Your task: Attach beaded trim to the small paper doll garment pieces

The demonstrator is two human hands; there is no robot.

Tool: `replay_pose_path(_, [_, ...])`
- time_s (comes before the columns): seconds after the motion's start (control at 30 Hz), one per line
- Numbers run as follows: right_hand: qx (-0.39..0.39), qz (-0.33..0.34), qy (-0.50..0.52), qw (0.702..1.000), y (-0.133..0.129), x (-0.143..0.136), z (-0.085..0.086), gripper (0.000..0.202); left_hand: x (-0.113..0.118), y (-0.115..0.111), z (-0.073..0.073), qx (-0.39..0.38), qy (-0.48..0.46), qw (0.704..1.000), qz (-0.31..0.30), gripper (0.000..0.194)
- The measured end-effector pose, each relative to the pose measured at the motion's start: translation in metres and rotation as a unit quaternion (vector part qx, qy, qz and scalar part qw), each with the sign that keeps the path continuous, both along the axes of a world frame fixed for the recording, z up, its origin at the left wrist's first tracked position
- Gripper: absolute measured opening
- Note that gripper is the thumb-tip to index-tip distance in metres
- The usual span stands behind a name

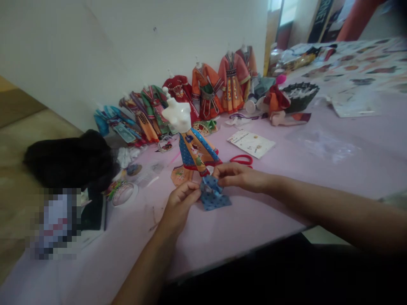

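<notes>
A small piece of blue dotted cloth (213, 200) is held between both hands, low over the pink table. My left hand (182, 201) pinches its left edge between thumb and fingers. At its upper right, my right hand (235, 176) has its fingers closed on the cloth. Just behind stands a white doll bust (178, 115) wearing a blue, orange and red skirt (197, 150), whose hem comes close to the cloth. An orange embroidered piece (181, 174) lies beside the skirt, left of the cloth.
Red-handled scissors (242, 160) and a white card (251, 143) lie behind my right hand. Several dressed dolls (233, 80) stand along the wall. A dark basket (300, 95) sits at the back right. At left are a black bundle (70, 159) and a round pincushion (124, 194).
</notes>
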State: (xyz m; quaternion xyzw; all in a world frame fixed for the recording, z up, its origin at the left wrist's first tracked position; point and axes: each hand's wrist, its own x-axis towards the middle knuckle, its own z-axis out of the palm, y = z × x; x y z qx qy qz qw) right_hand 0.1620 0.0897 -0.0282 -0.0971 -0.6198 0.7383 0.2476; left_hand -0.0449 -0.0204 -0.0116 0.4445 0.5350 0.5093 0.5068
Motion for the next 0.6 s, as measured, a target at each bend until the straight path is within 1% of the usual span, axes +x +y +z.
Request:
replay_pose_path(0.1, [-0.041, -0.017, 0.005, 0.999, -0.0012, 0.0026, 0.0032, 0.010, 0.0004, 0.0000, -0.0003, -0.009, -0.020, 1.000, 0.003, 0.017])
replay_pose_path(0.23, [-0.139, -0.023, 0.017, 0.990, -0.0023, 0.0031, 0.0062, 0.011, 0.0014, 0.0002, 0.0021, -0.030, -0.065, 0.997, -0.006, 0.021])
replay_pose_path(0.33, [-0.191, -0.024, 0.025, 0.981, -0.0024, 0.0023, 0.0065, 0.013, 0.0023, 0.0002, 0.0050, -0.046, -0.093, 0.995, -0.013, 0.022])
replay_pose_path(0.47, [-0.202, -0.022, 0.022, 0.979, -0.0020, 0.0017, 0.0043, 0.015, 0.0050, -0.0014, 0.0075, -0.071, -0.112, 0.991, -0.026, 0.024])
replay_pose_path(0.6, [-0.193, -0.017, 0.010, 0.981, -0.0016, 0.0018, 0.0027, 0.016, 0.0072, -0.0028, 0.0068, -0.065, -0.120, 0.990, -0.034, 0.025])
